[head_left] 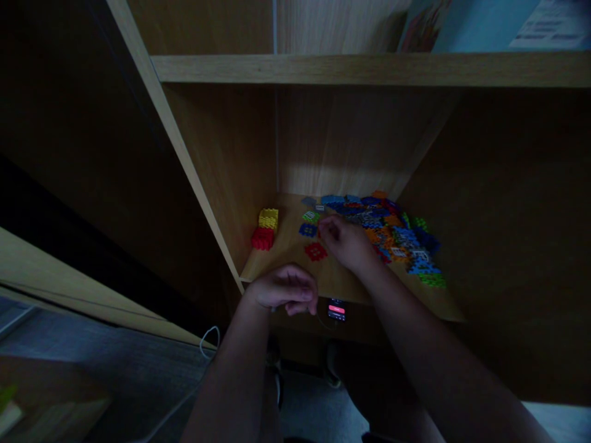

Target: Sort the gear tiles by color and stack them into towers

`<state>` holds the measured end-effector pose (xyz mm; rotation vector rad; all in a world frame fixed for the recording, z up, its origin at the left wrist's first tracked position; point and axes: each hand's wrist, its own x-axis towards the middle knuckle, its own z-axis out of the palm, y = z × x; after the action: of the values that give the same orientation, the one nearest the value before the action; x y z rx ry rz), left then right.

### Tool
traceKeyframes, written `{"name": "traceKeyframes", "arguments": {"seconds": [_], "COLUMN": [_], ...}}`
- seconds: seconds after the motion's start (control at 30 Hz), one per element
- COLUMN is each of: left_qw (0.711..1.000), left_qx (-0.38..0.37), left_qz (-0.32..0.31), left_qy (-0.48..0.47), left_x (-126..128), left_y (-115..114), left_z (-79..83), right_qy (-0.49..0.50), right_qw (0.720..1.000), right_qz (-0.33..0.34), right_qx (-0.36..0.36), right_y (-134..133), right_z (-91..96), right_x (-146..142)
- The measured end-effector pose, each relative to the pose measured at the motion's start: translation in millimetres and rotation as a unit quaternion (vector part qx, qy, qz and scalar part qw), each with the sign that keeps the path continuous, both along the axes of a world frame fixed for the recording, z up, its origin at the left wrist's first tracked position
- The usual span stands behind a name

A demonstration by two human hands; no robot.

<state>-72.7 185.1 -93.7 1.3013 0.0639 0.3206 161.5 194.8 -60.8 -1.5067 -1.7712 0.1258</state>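
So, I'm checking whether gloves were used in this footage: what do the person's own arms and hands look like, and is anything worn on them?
The left hand and right hand are bare, without gloves. The left forearm and right forearm show no sleeves. No watch or band shows at either wrist, though the light is dim.

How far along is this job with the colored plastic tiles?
Done so far: a yellow stack and a red stack stand at the shelf's left wall. In hand: the right hand is pinched at the heap's edge, any held tile hidden. Still left: the mixed heap, plus a loose blue tile and red tile.
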Motion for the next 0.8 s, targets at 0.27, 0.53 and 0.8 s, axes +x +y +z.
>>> {"name": "traceKeyframes", "arguments": {"seconds": [0.27,0.53,0.8], "left_qw": [1.000,1.000,1.000], "left_qx": [-0.002,0.009,0.000], "left_qz": [0.011,0.011,0.008], "left_qy": [0.008,-0.004,0.012], "left_x": [2.4,1.4,2.3], "left_y": [-0.6,0.6,-0.7], "left_z": [1.2,-0.3,0.8], "right_qy": [-0.142,-0.114,-0.056], "right_qw": [0.987,0.989,0.989], "right_qz": [-0.012,-0.066,0.119], "right_qx": [-0.073,-0.071,-0.072], "right_y": [-37.2,-41.1,-37.1], "right_z": [-14.9,-20.1,-8.0], "right_x": [-16.1,-28.3,16.5]}}
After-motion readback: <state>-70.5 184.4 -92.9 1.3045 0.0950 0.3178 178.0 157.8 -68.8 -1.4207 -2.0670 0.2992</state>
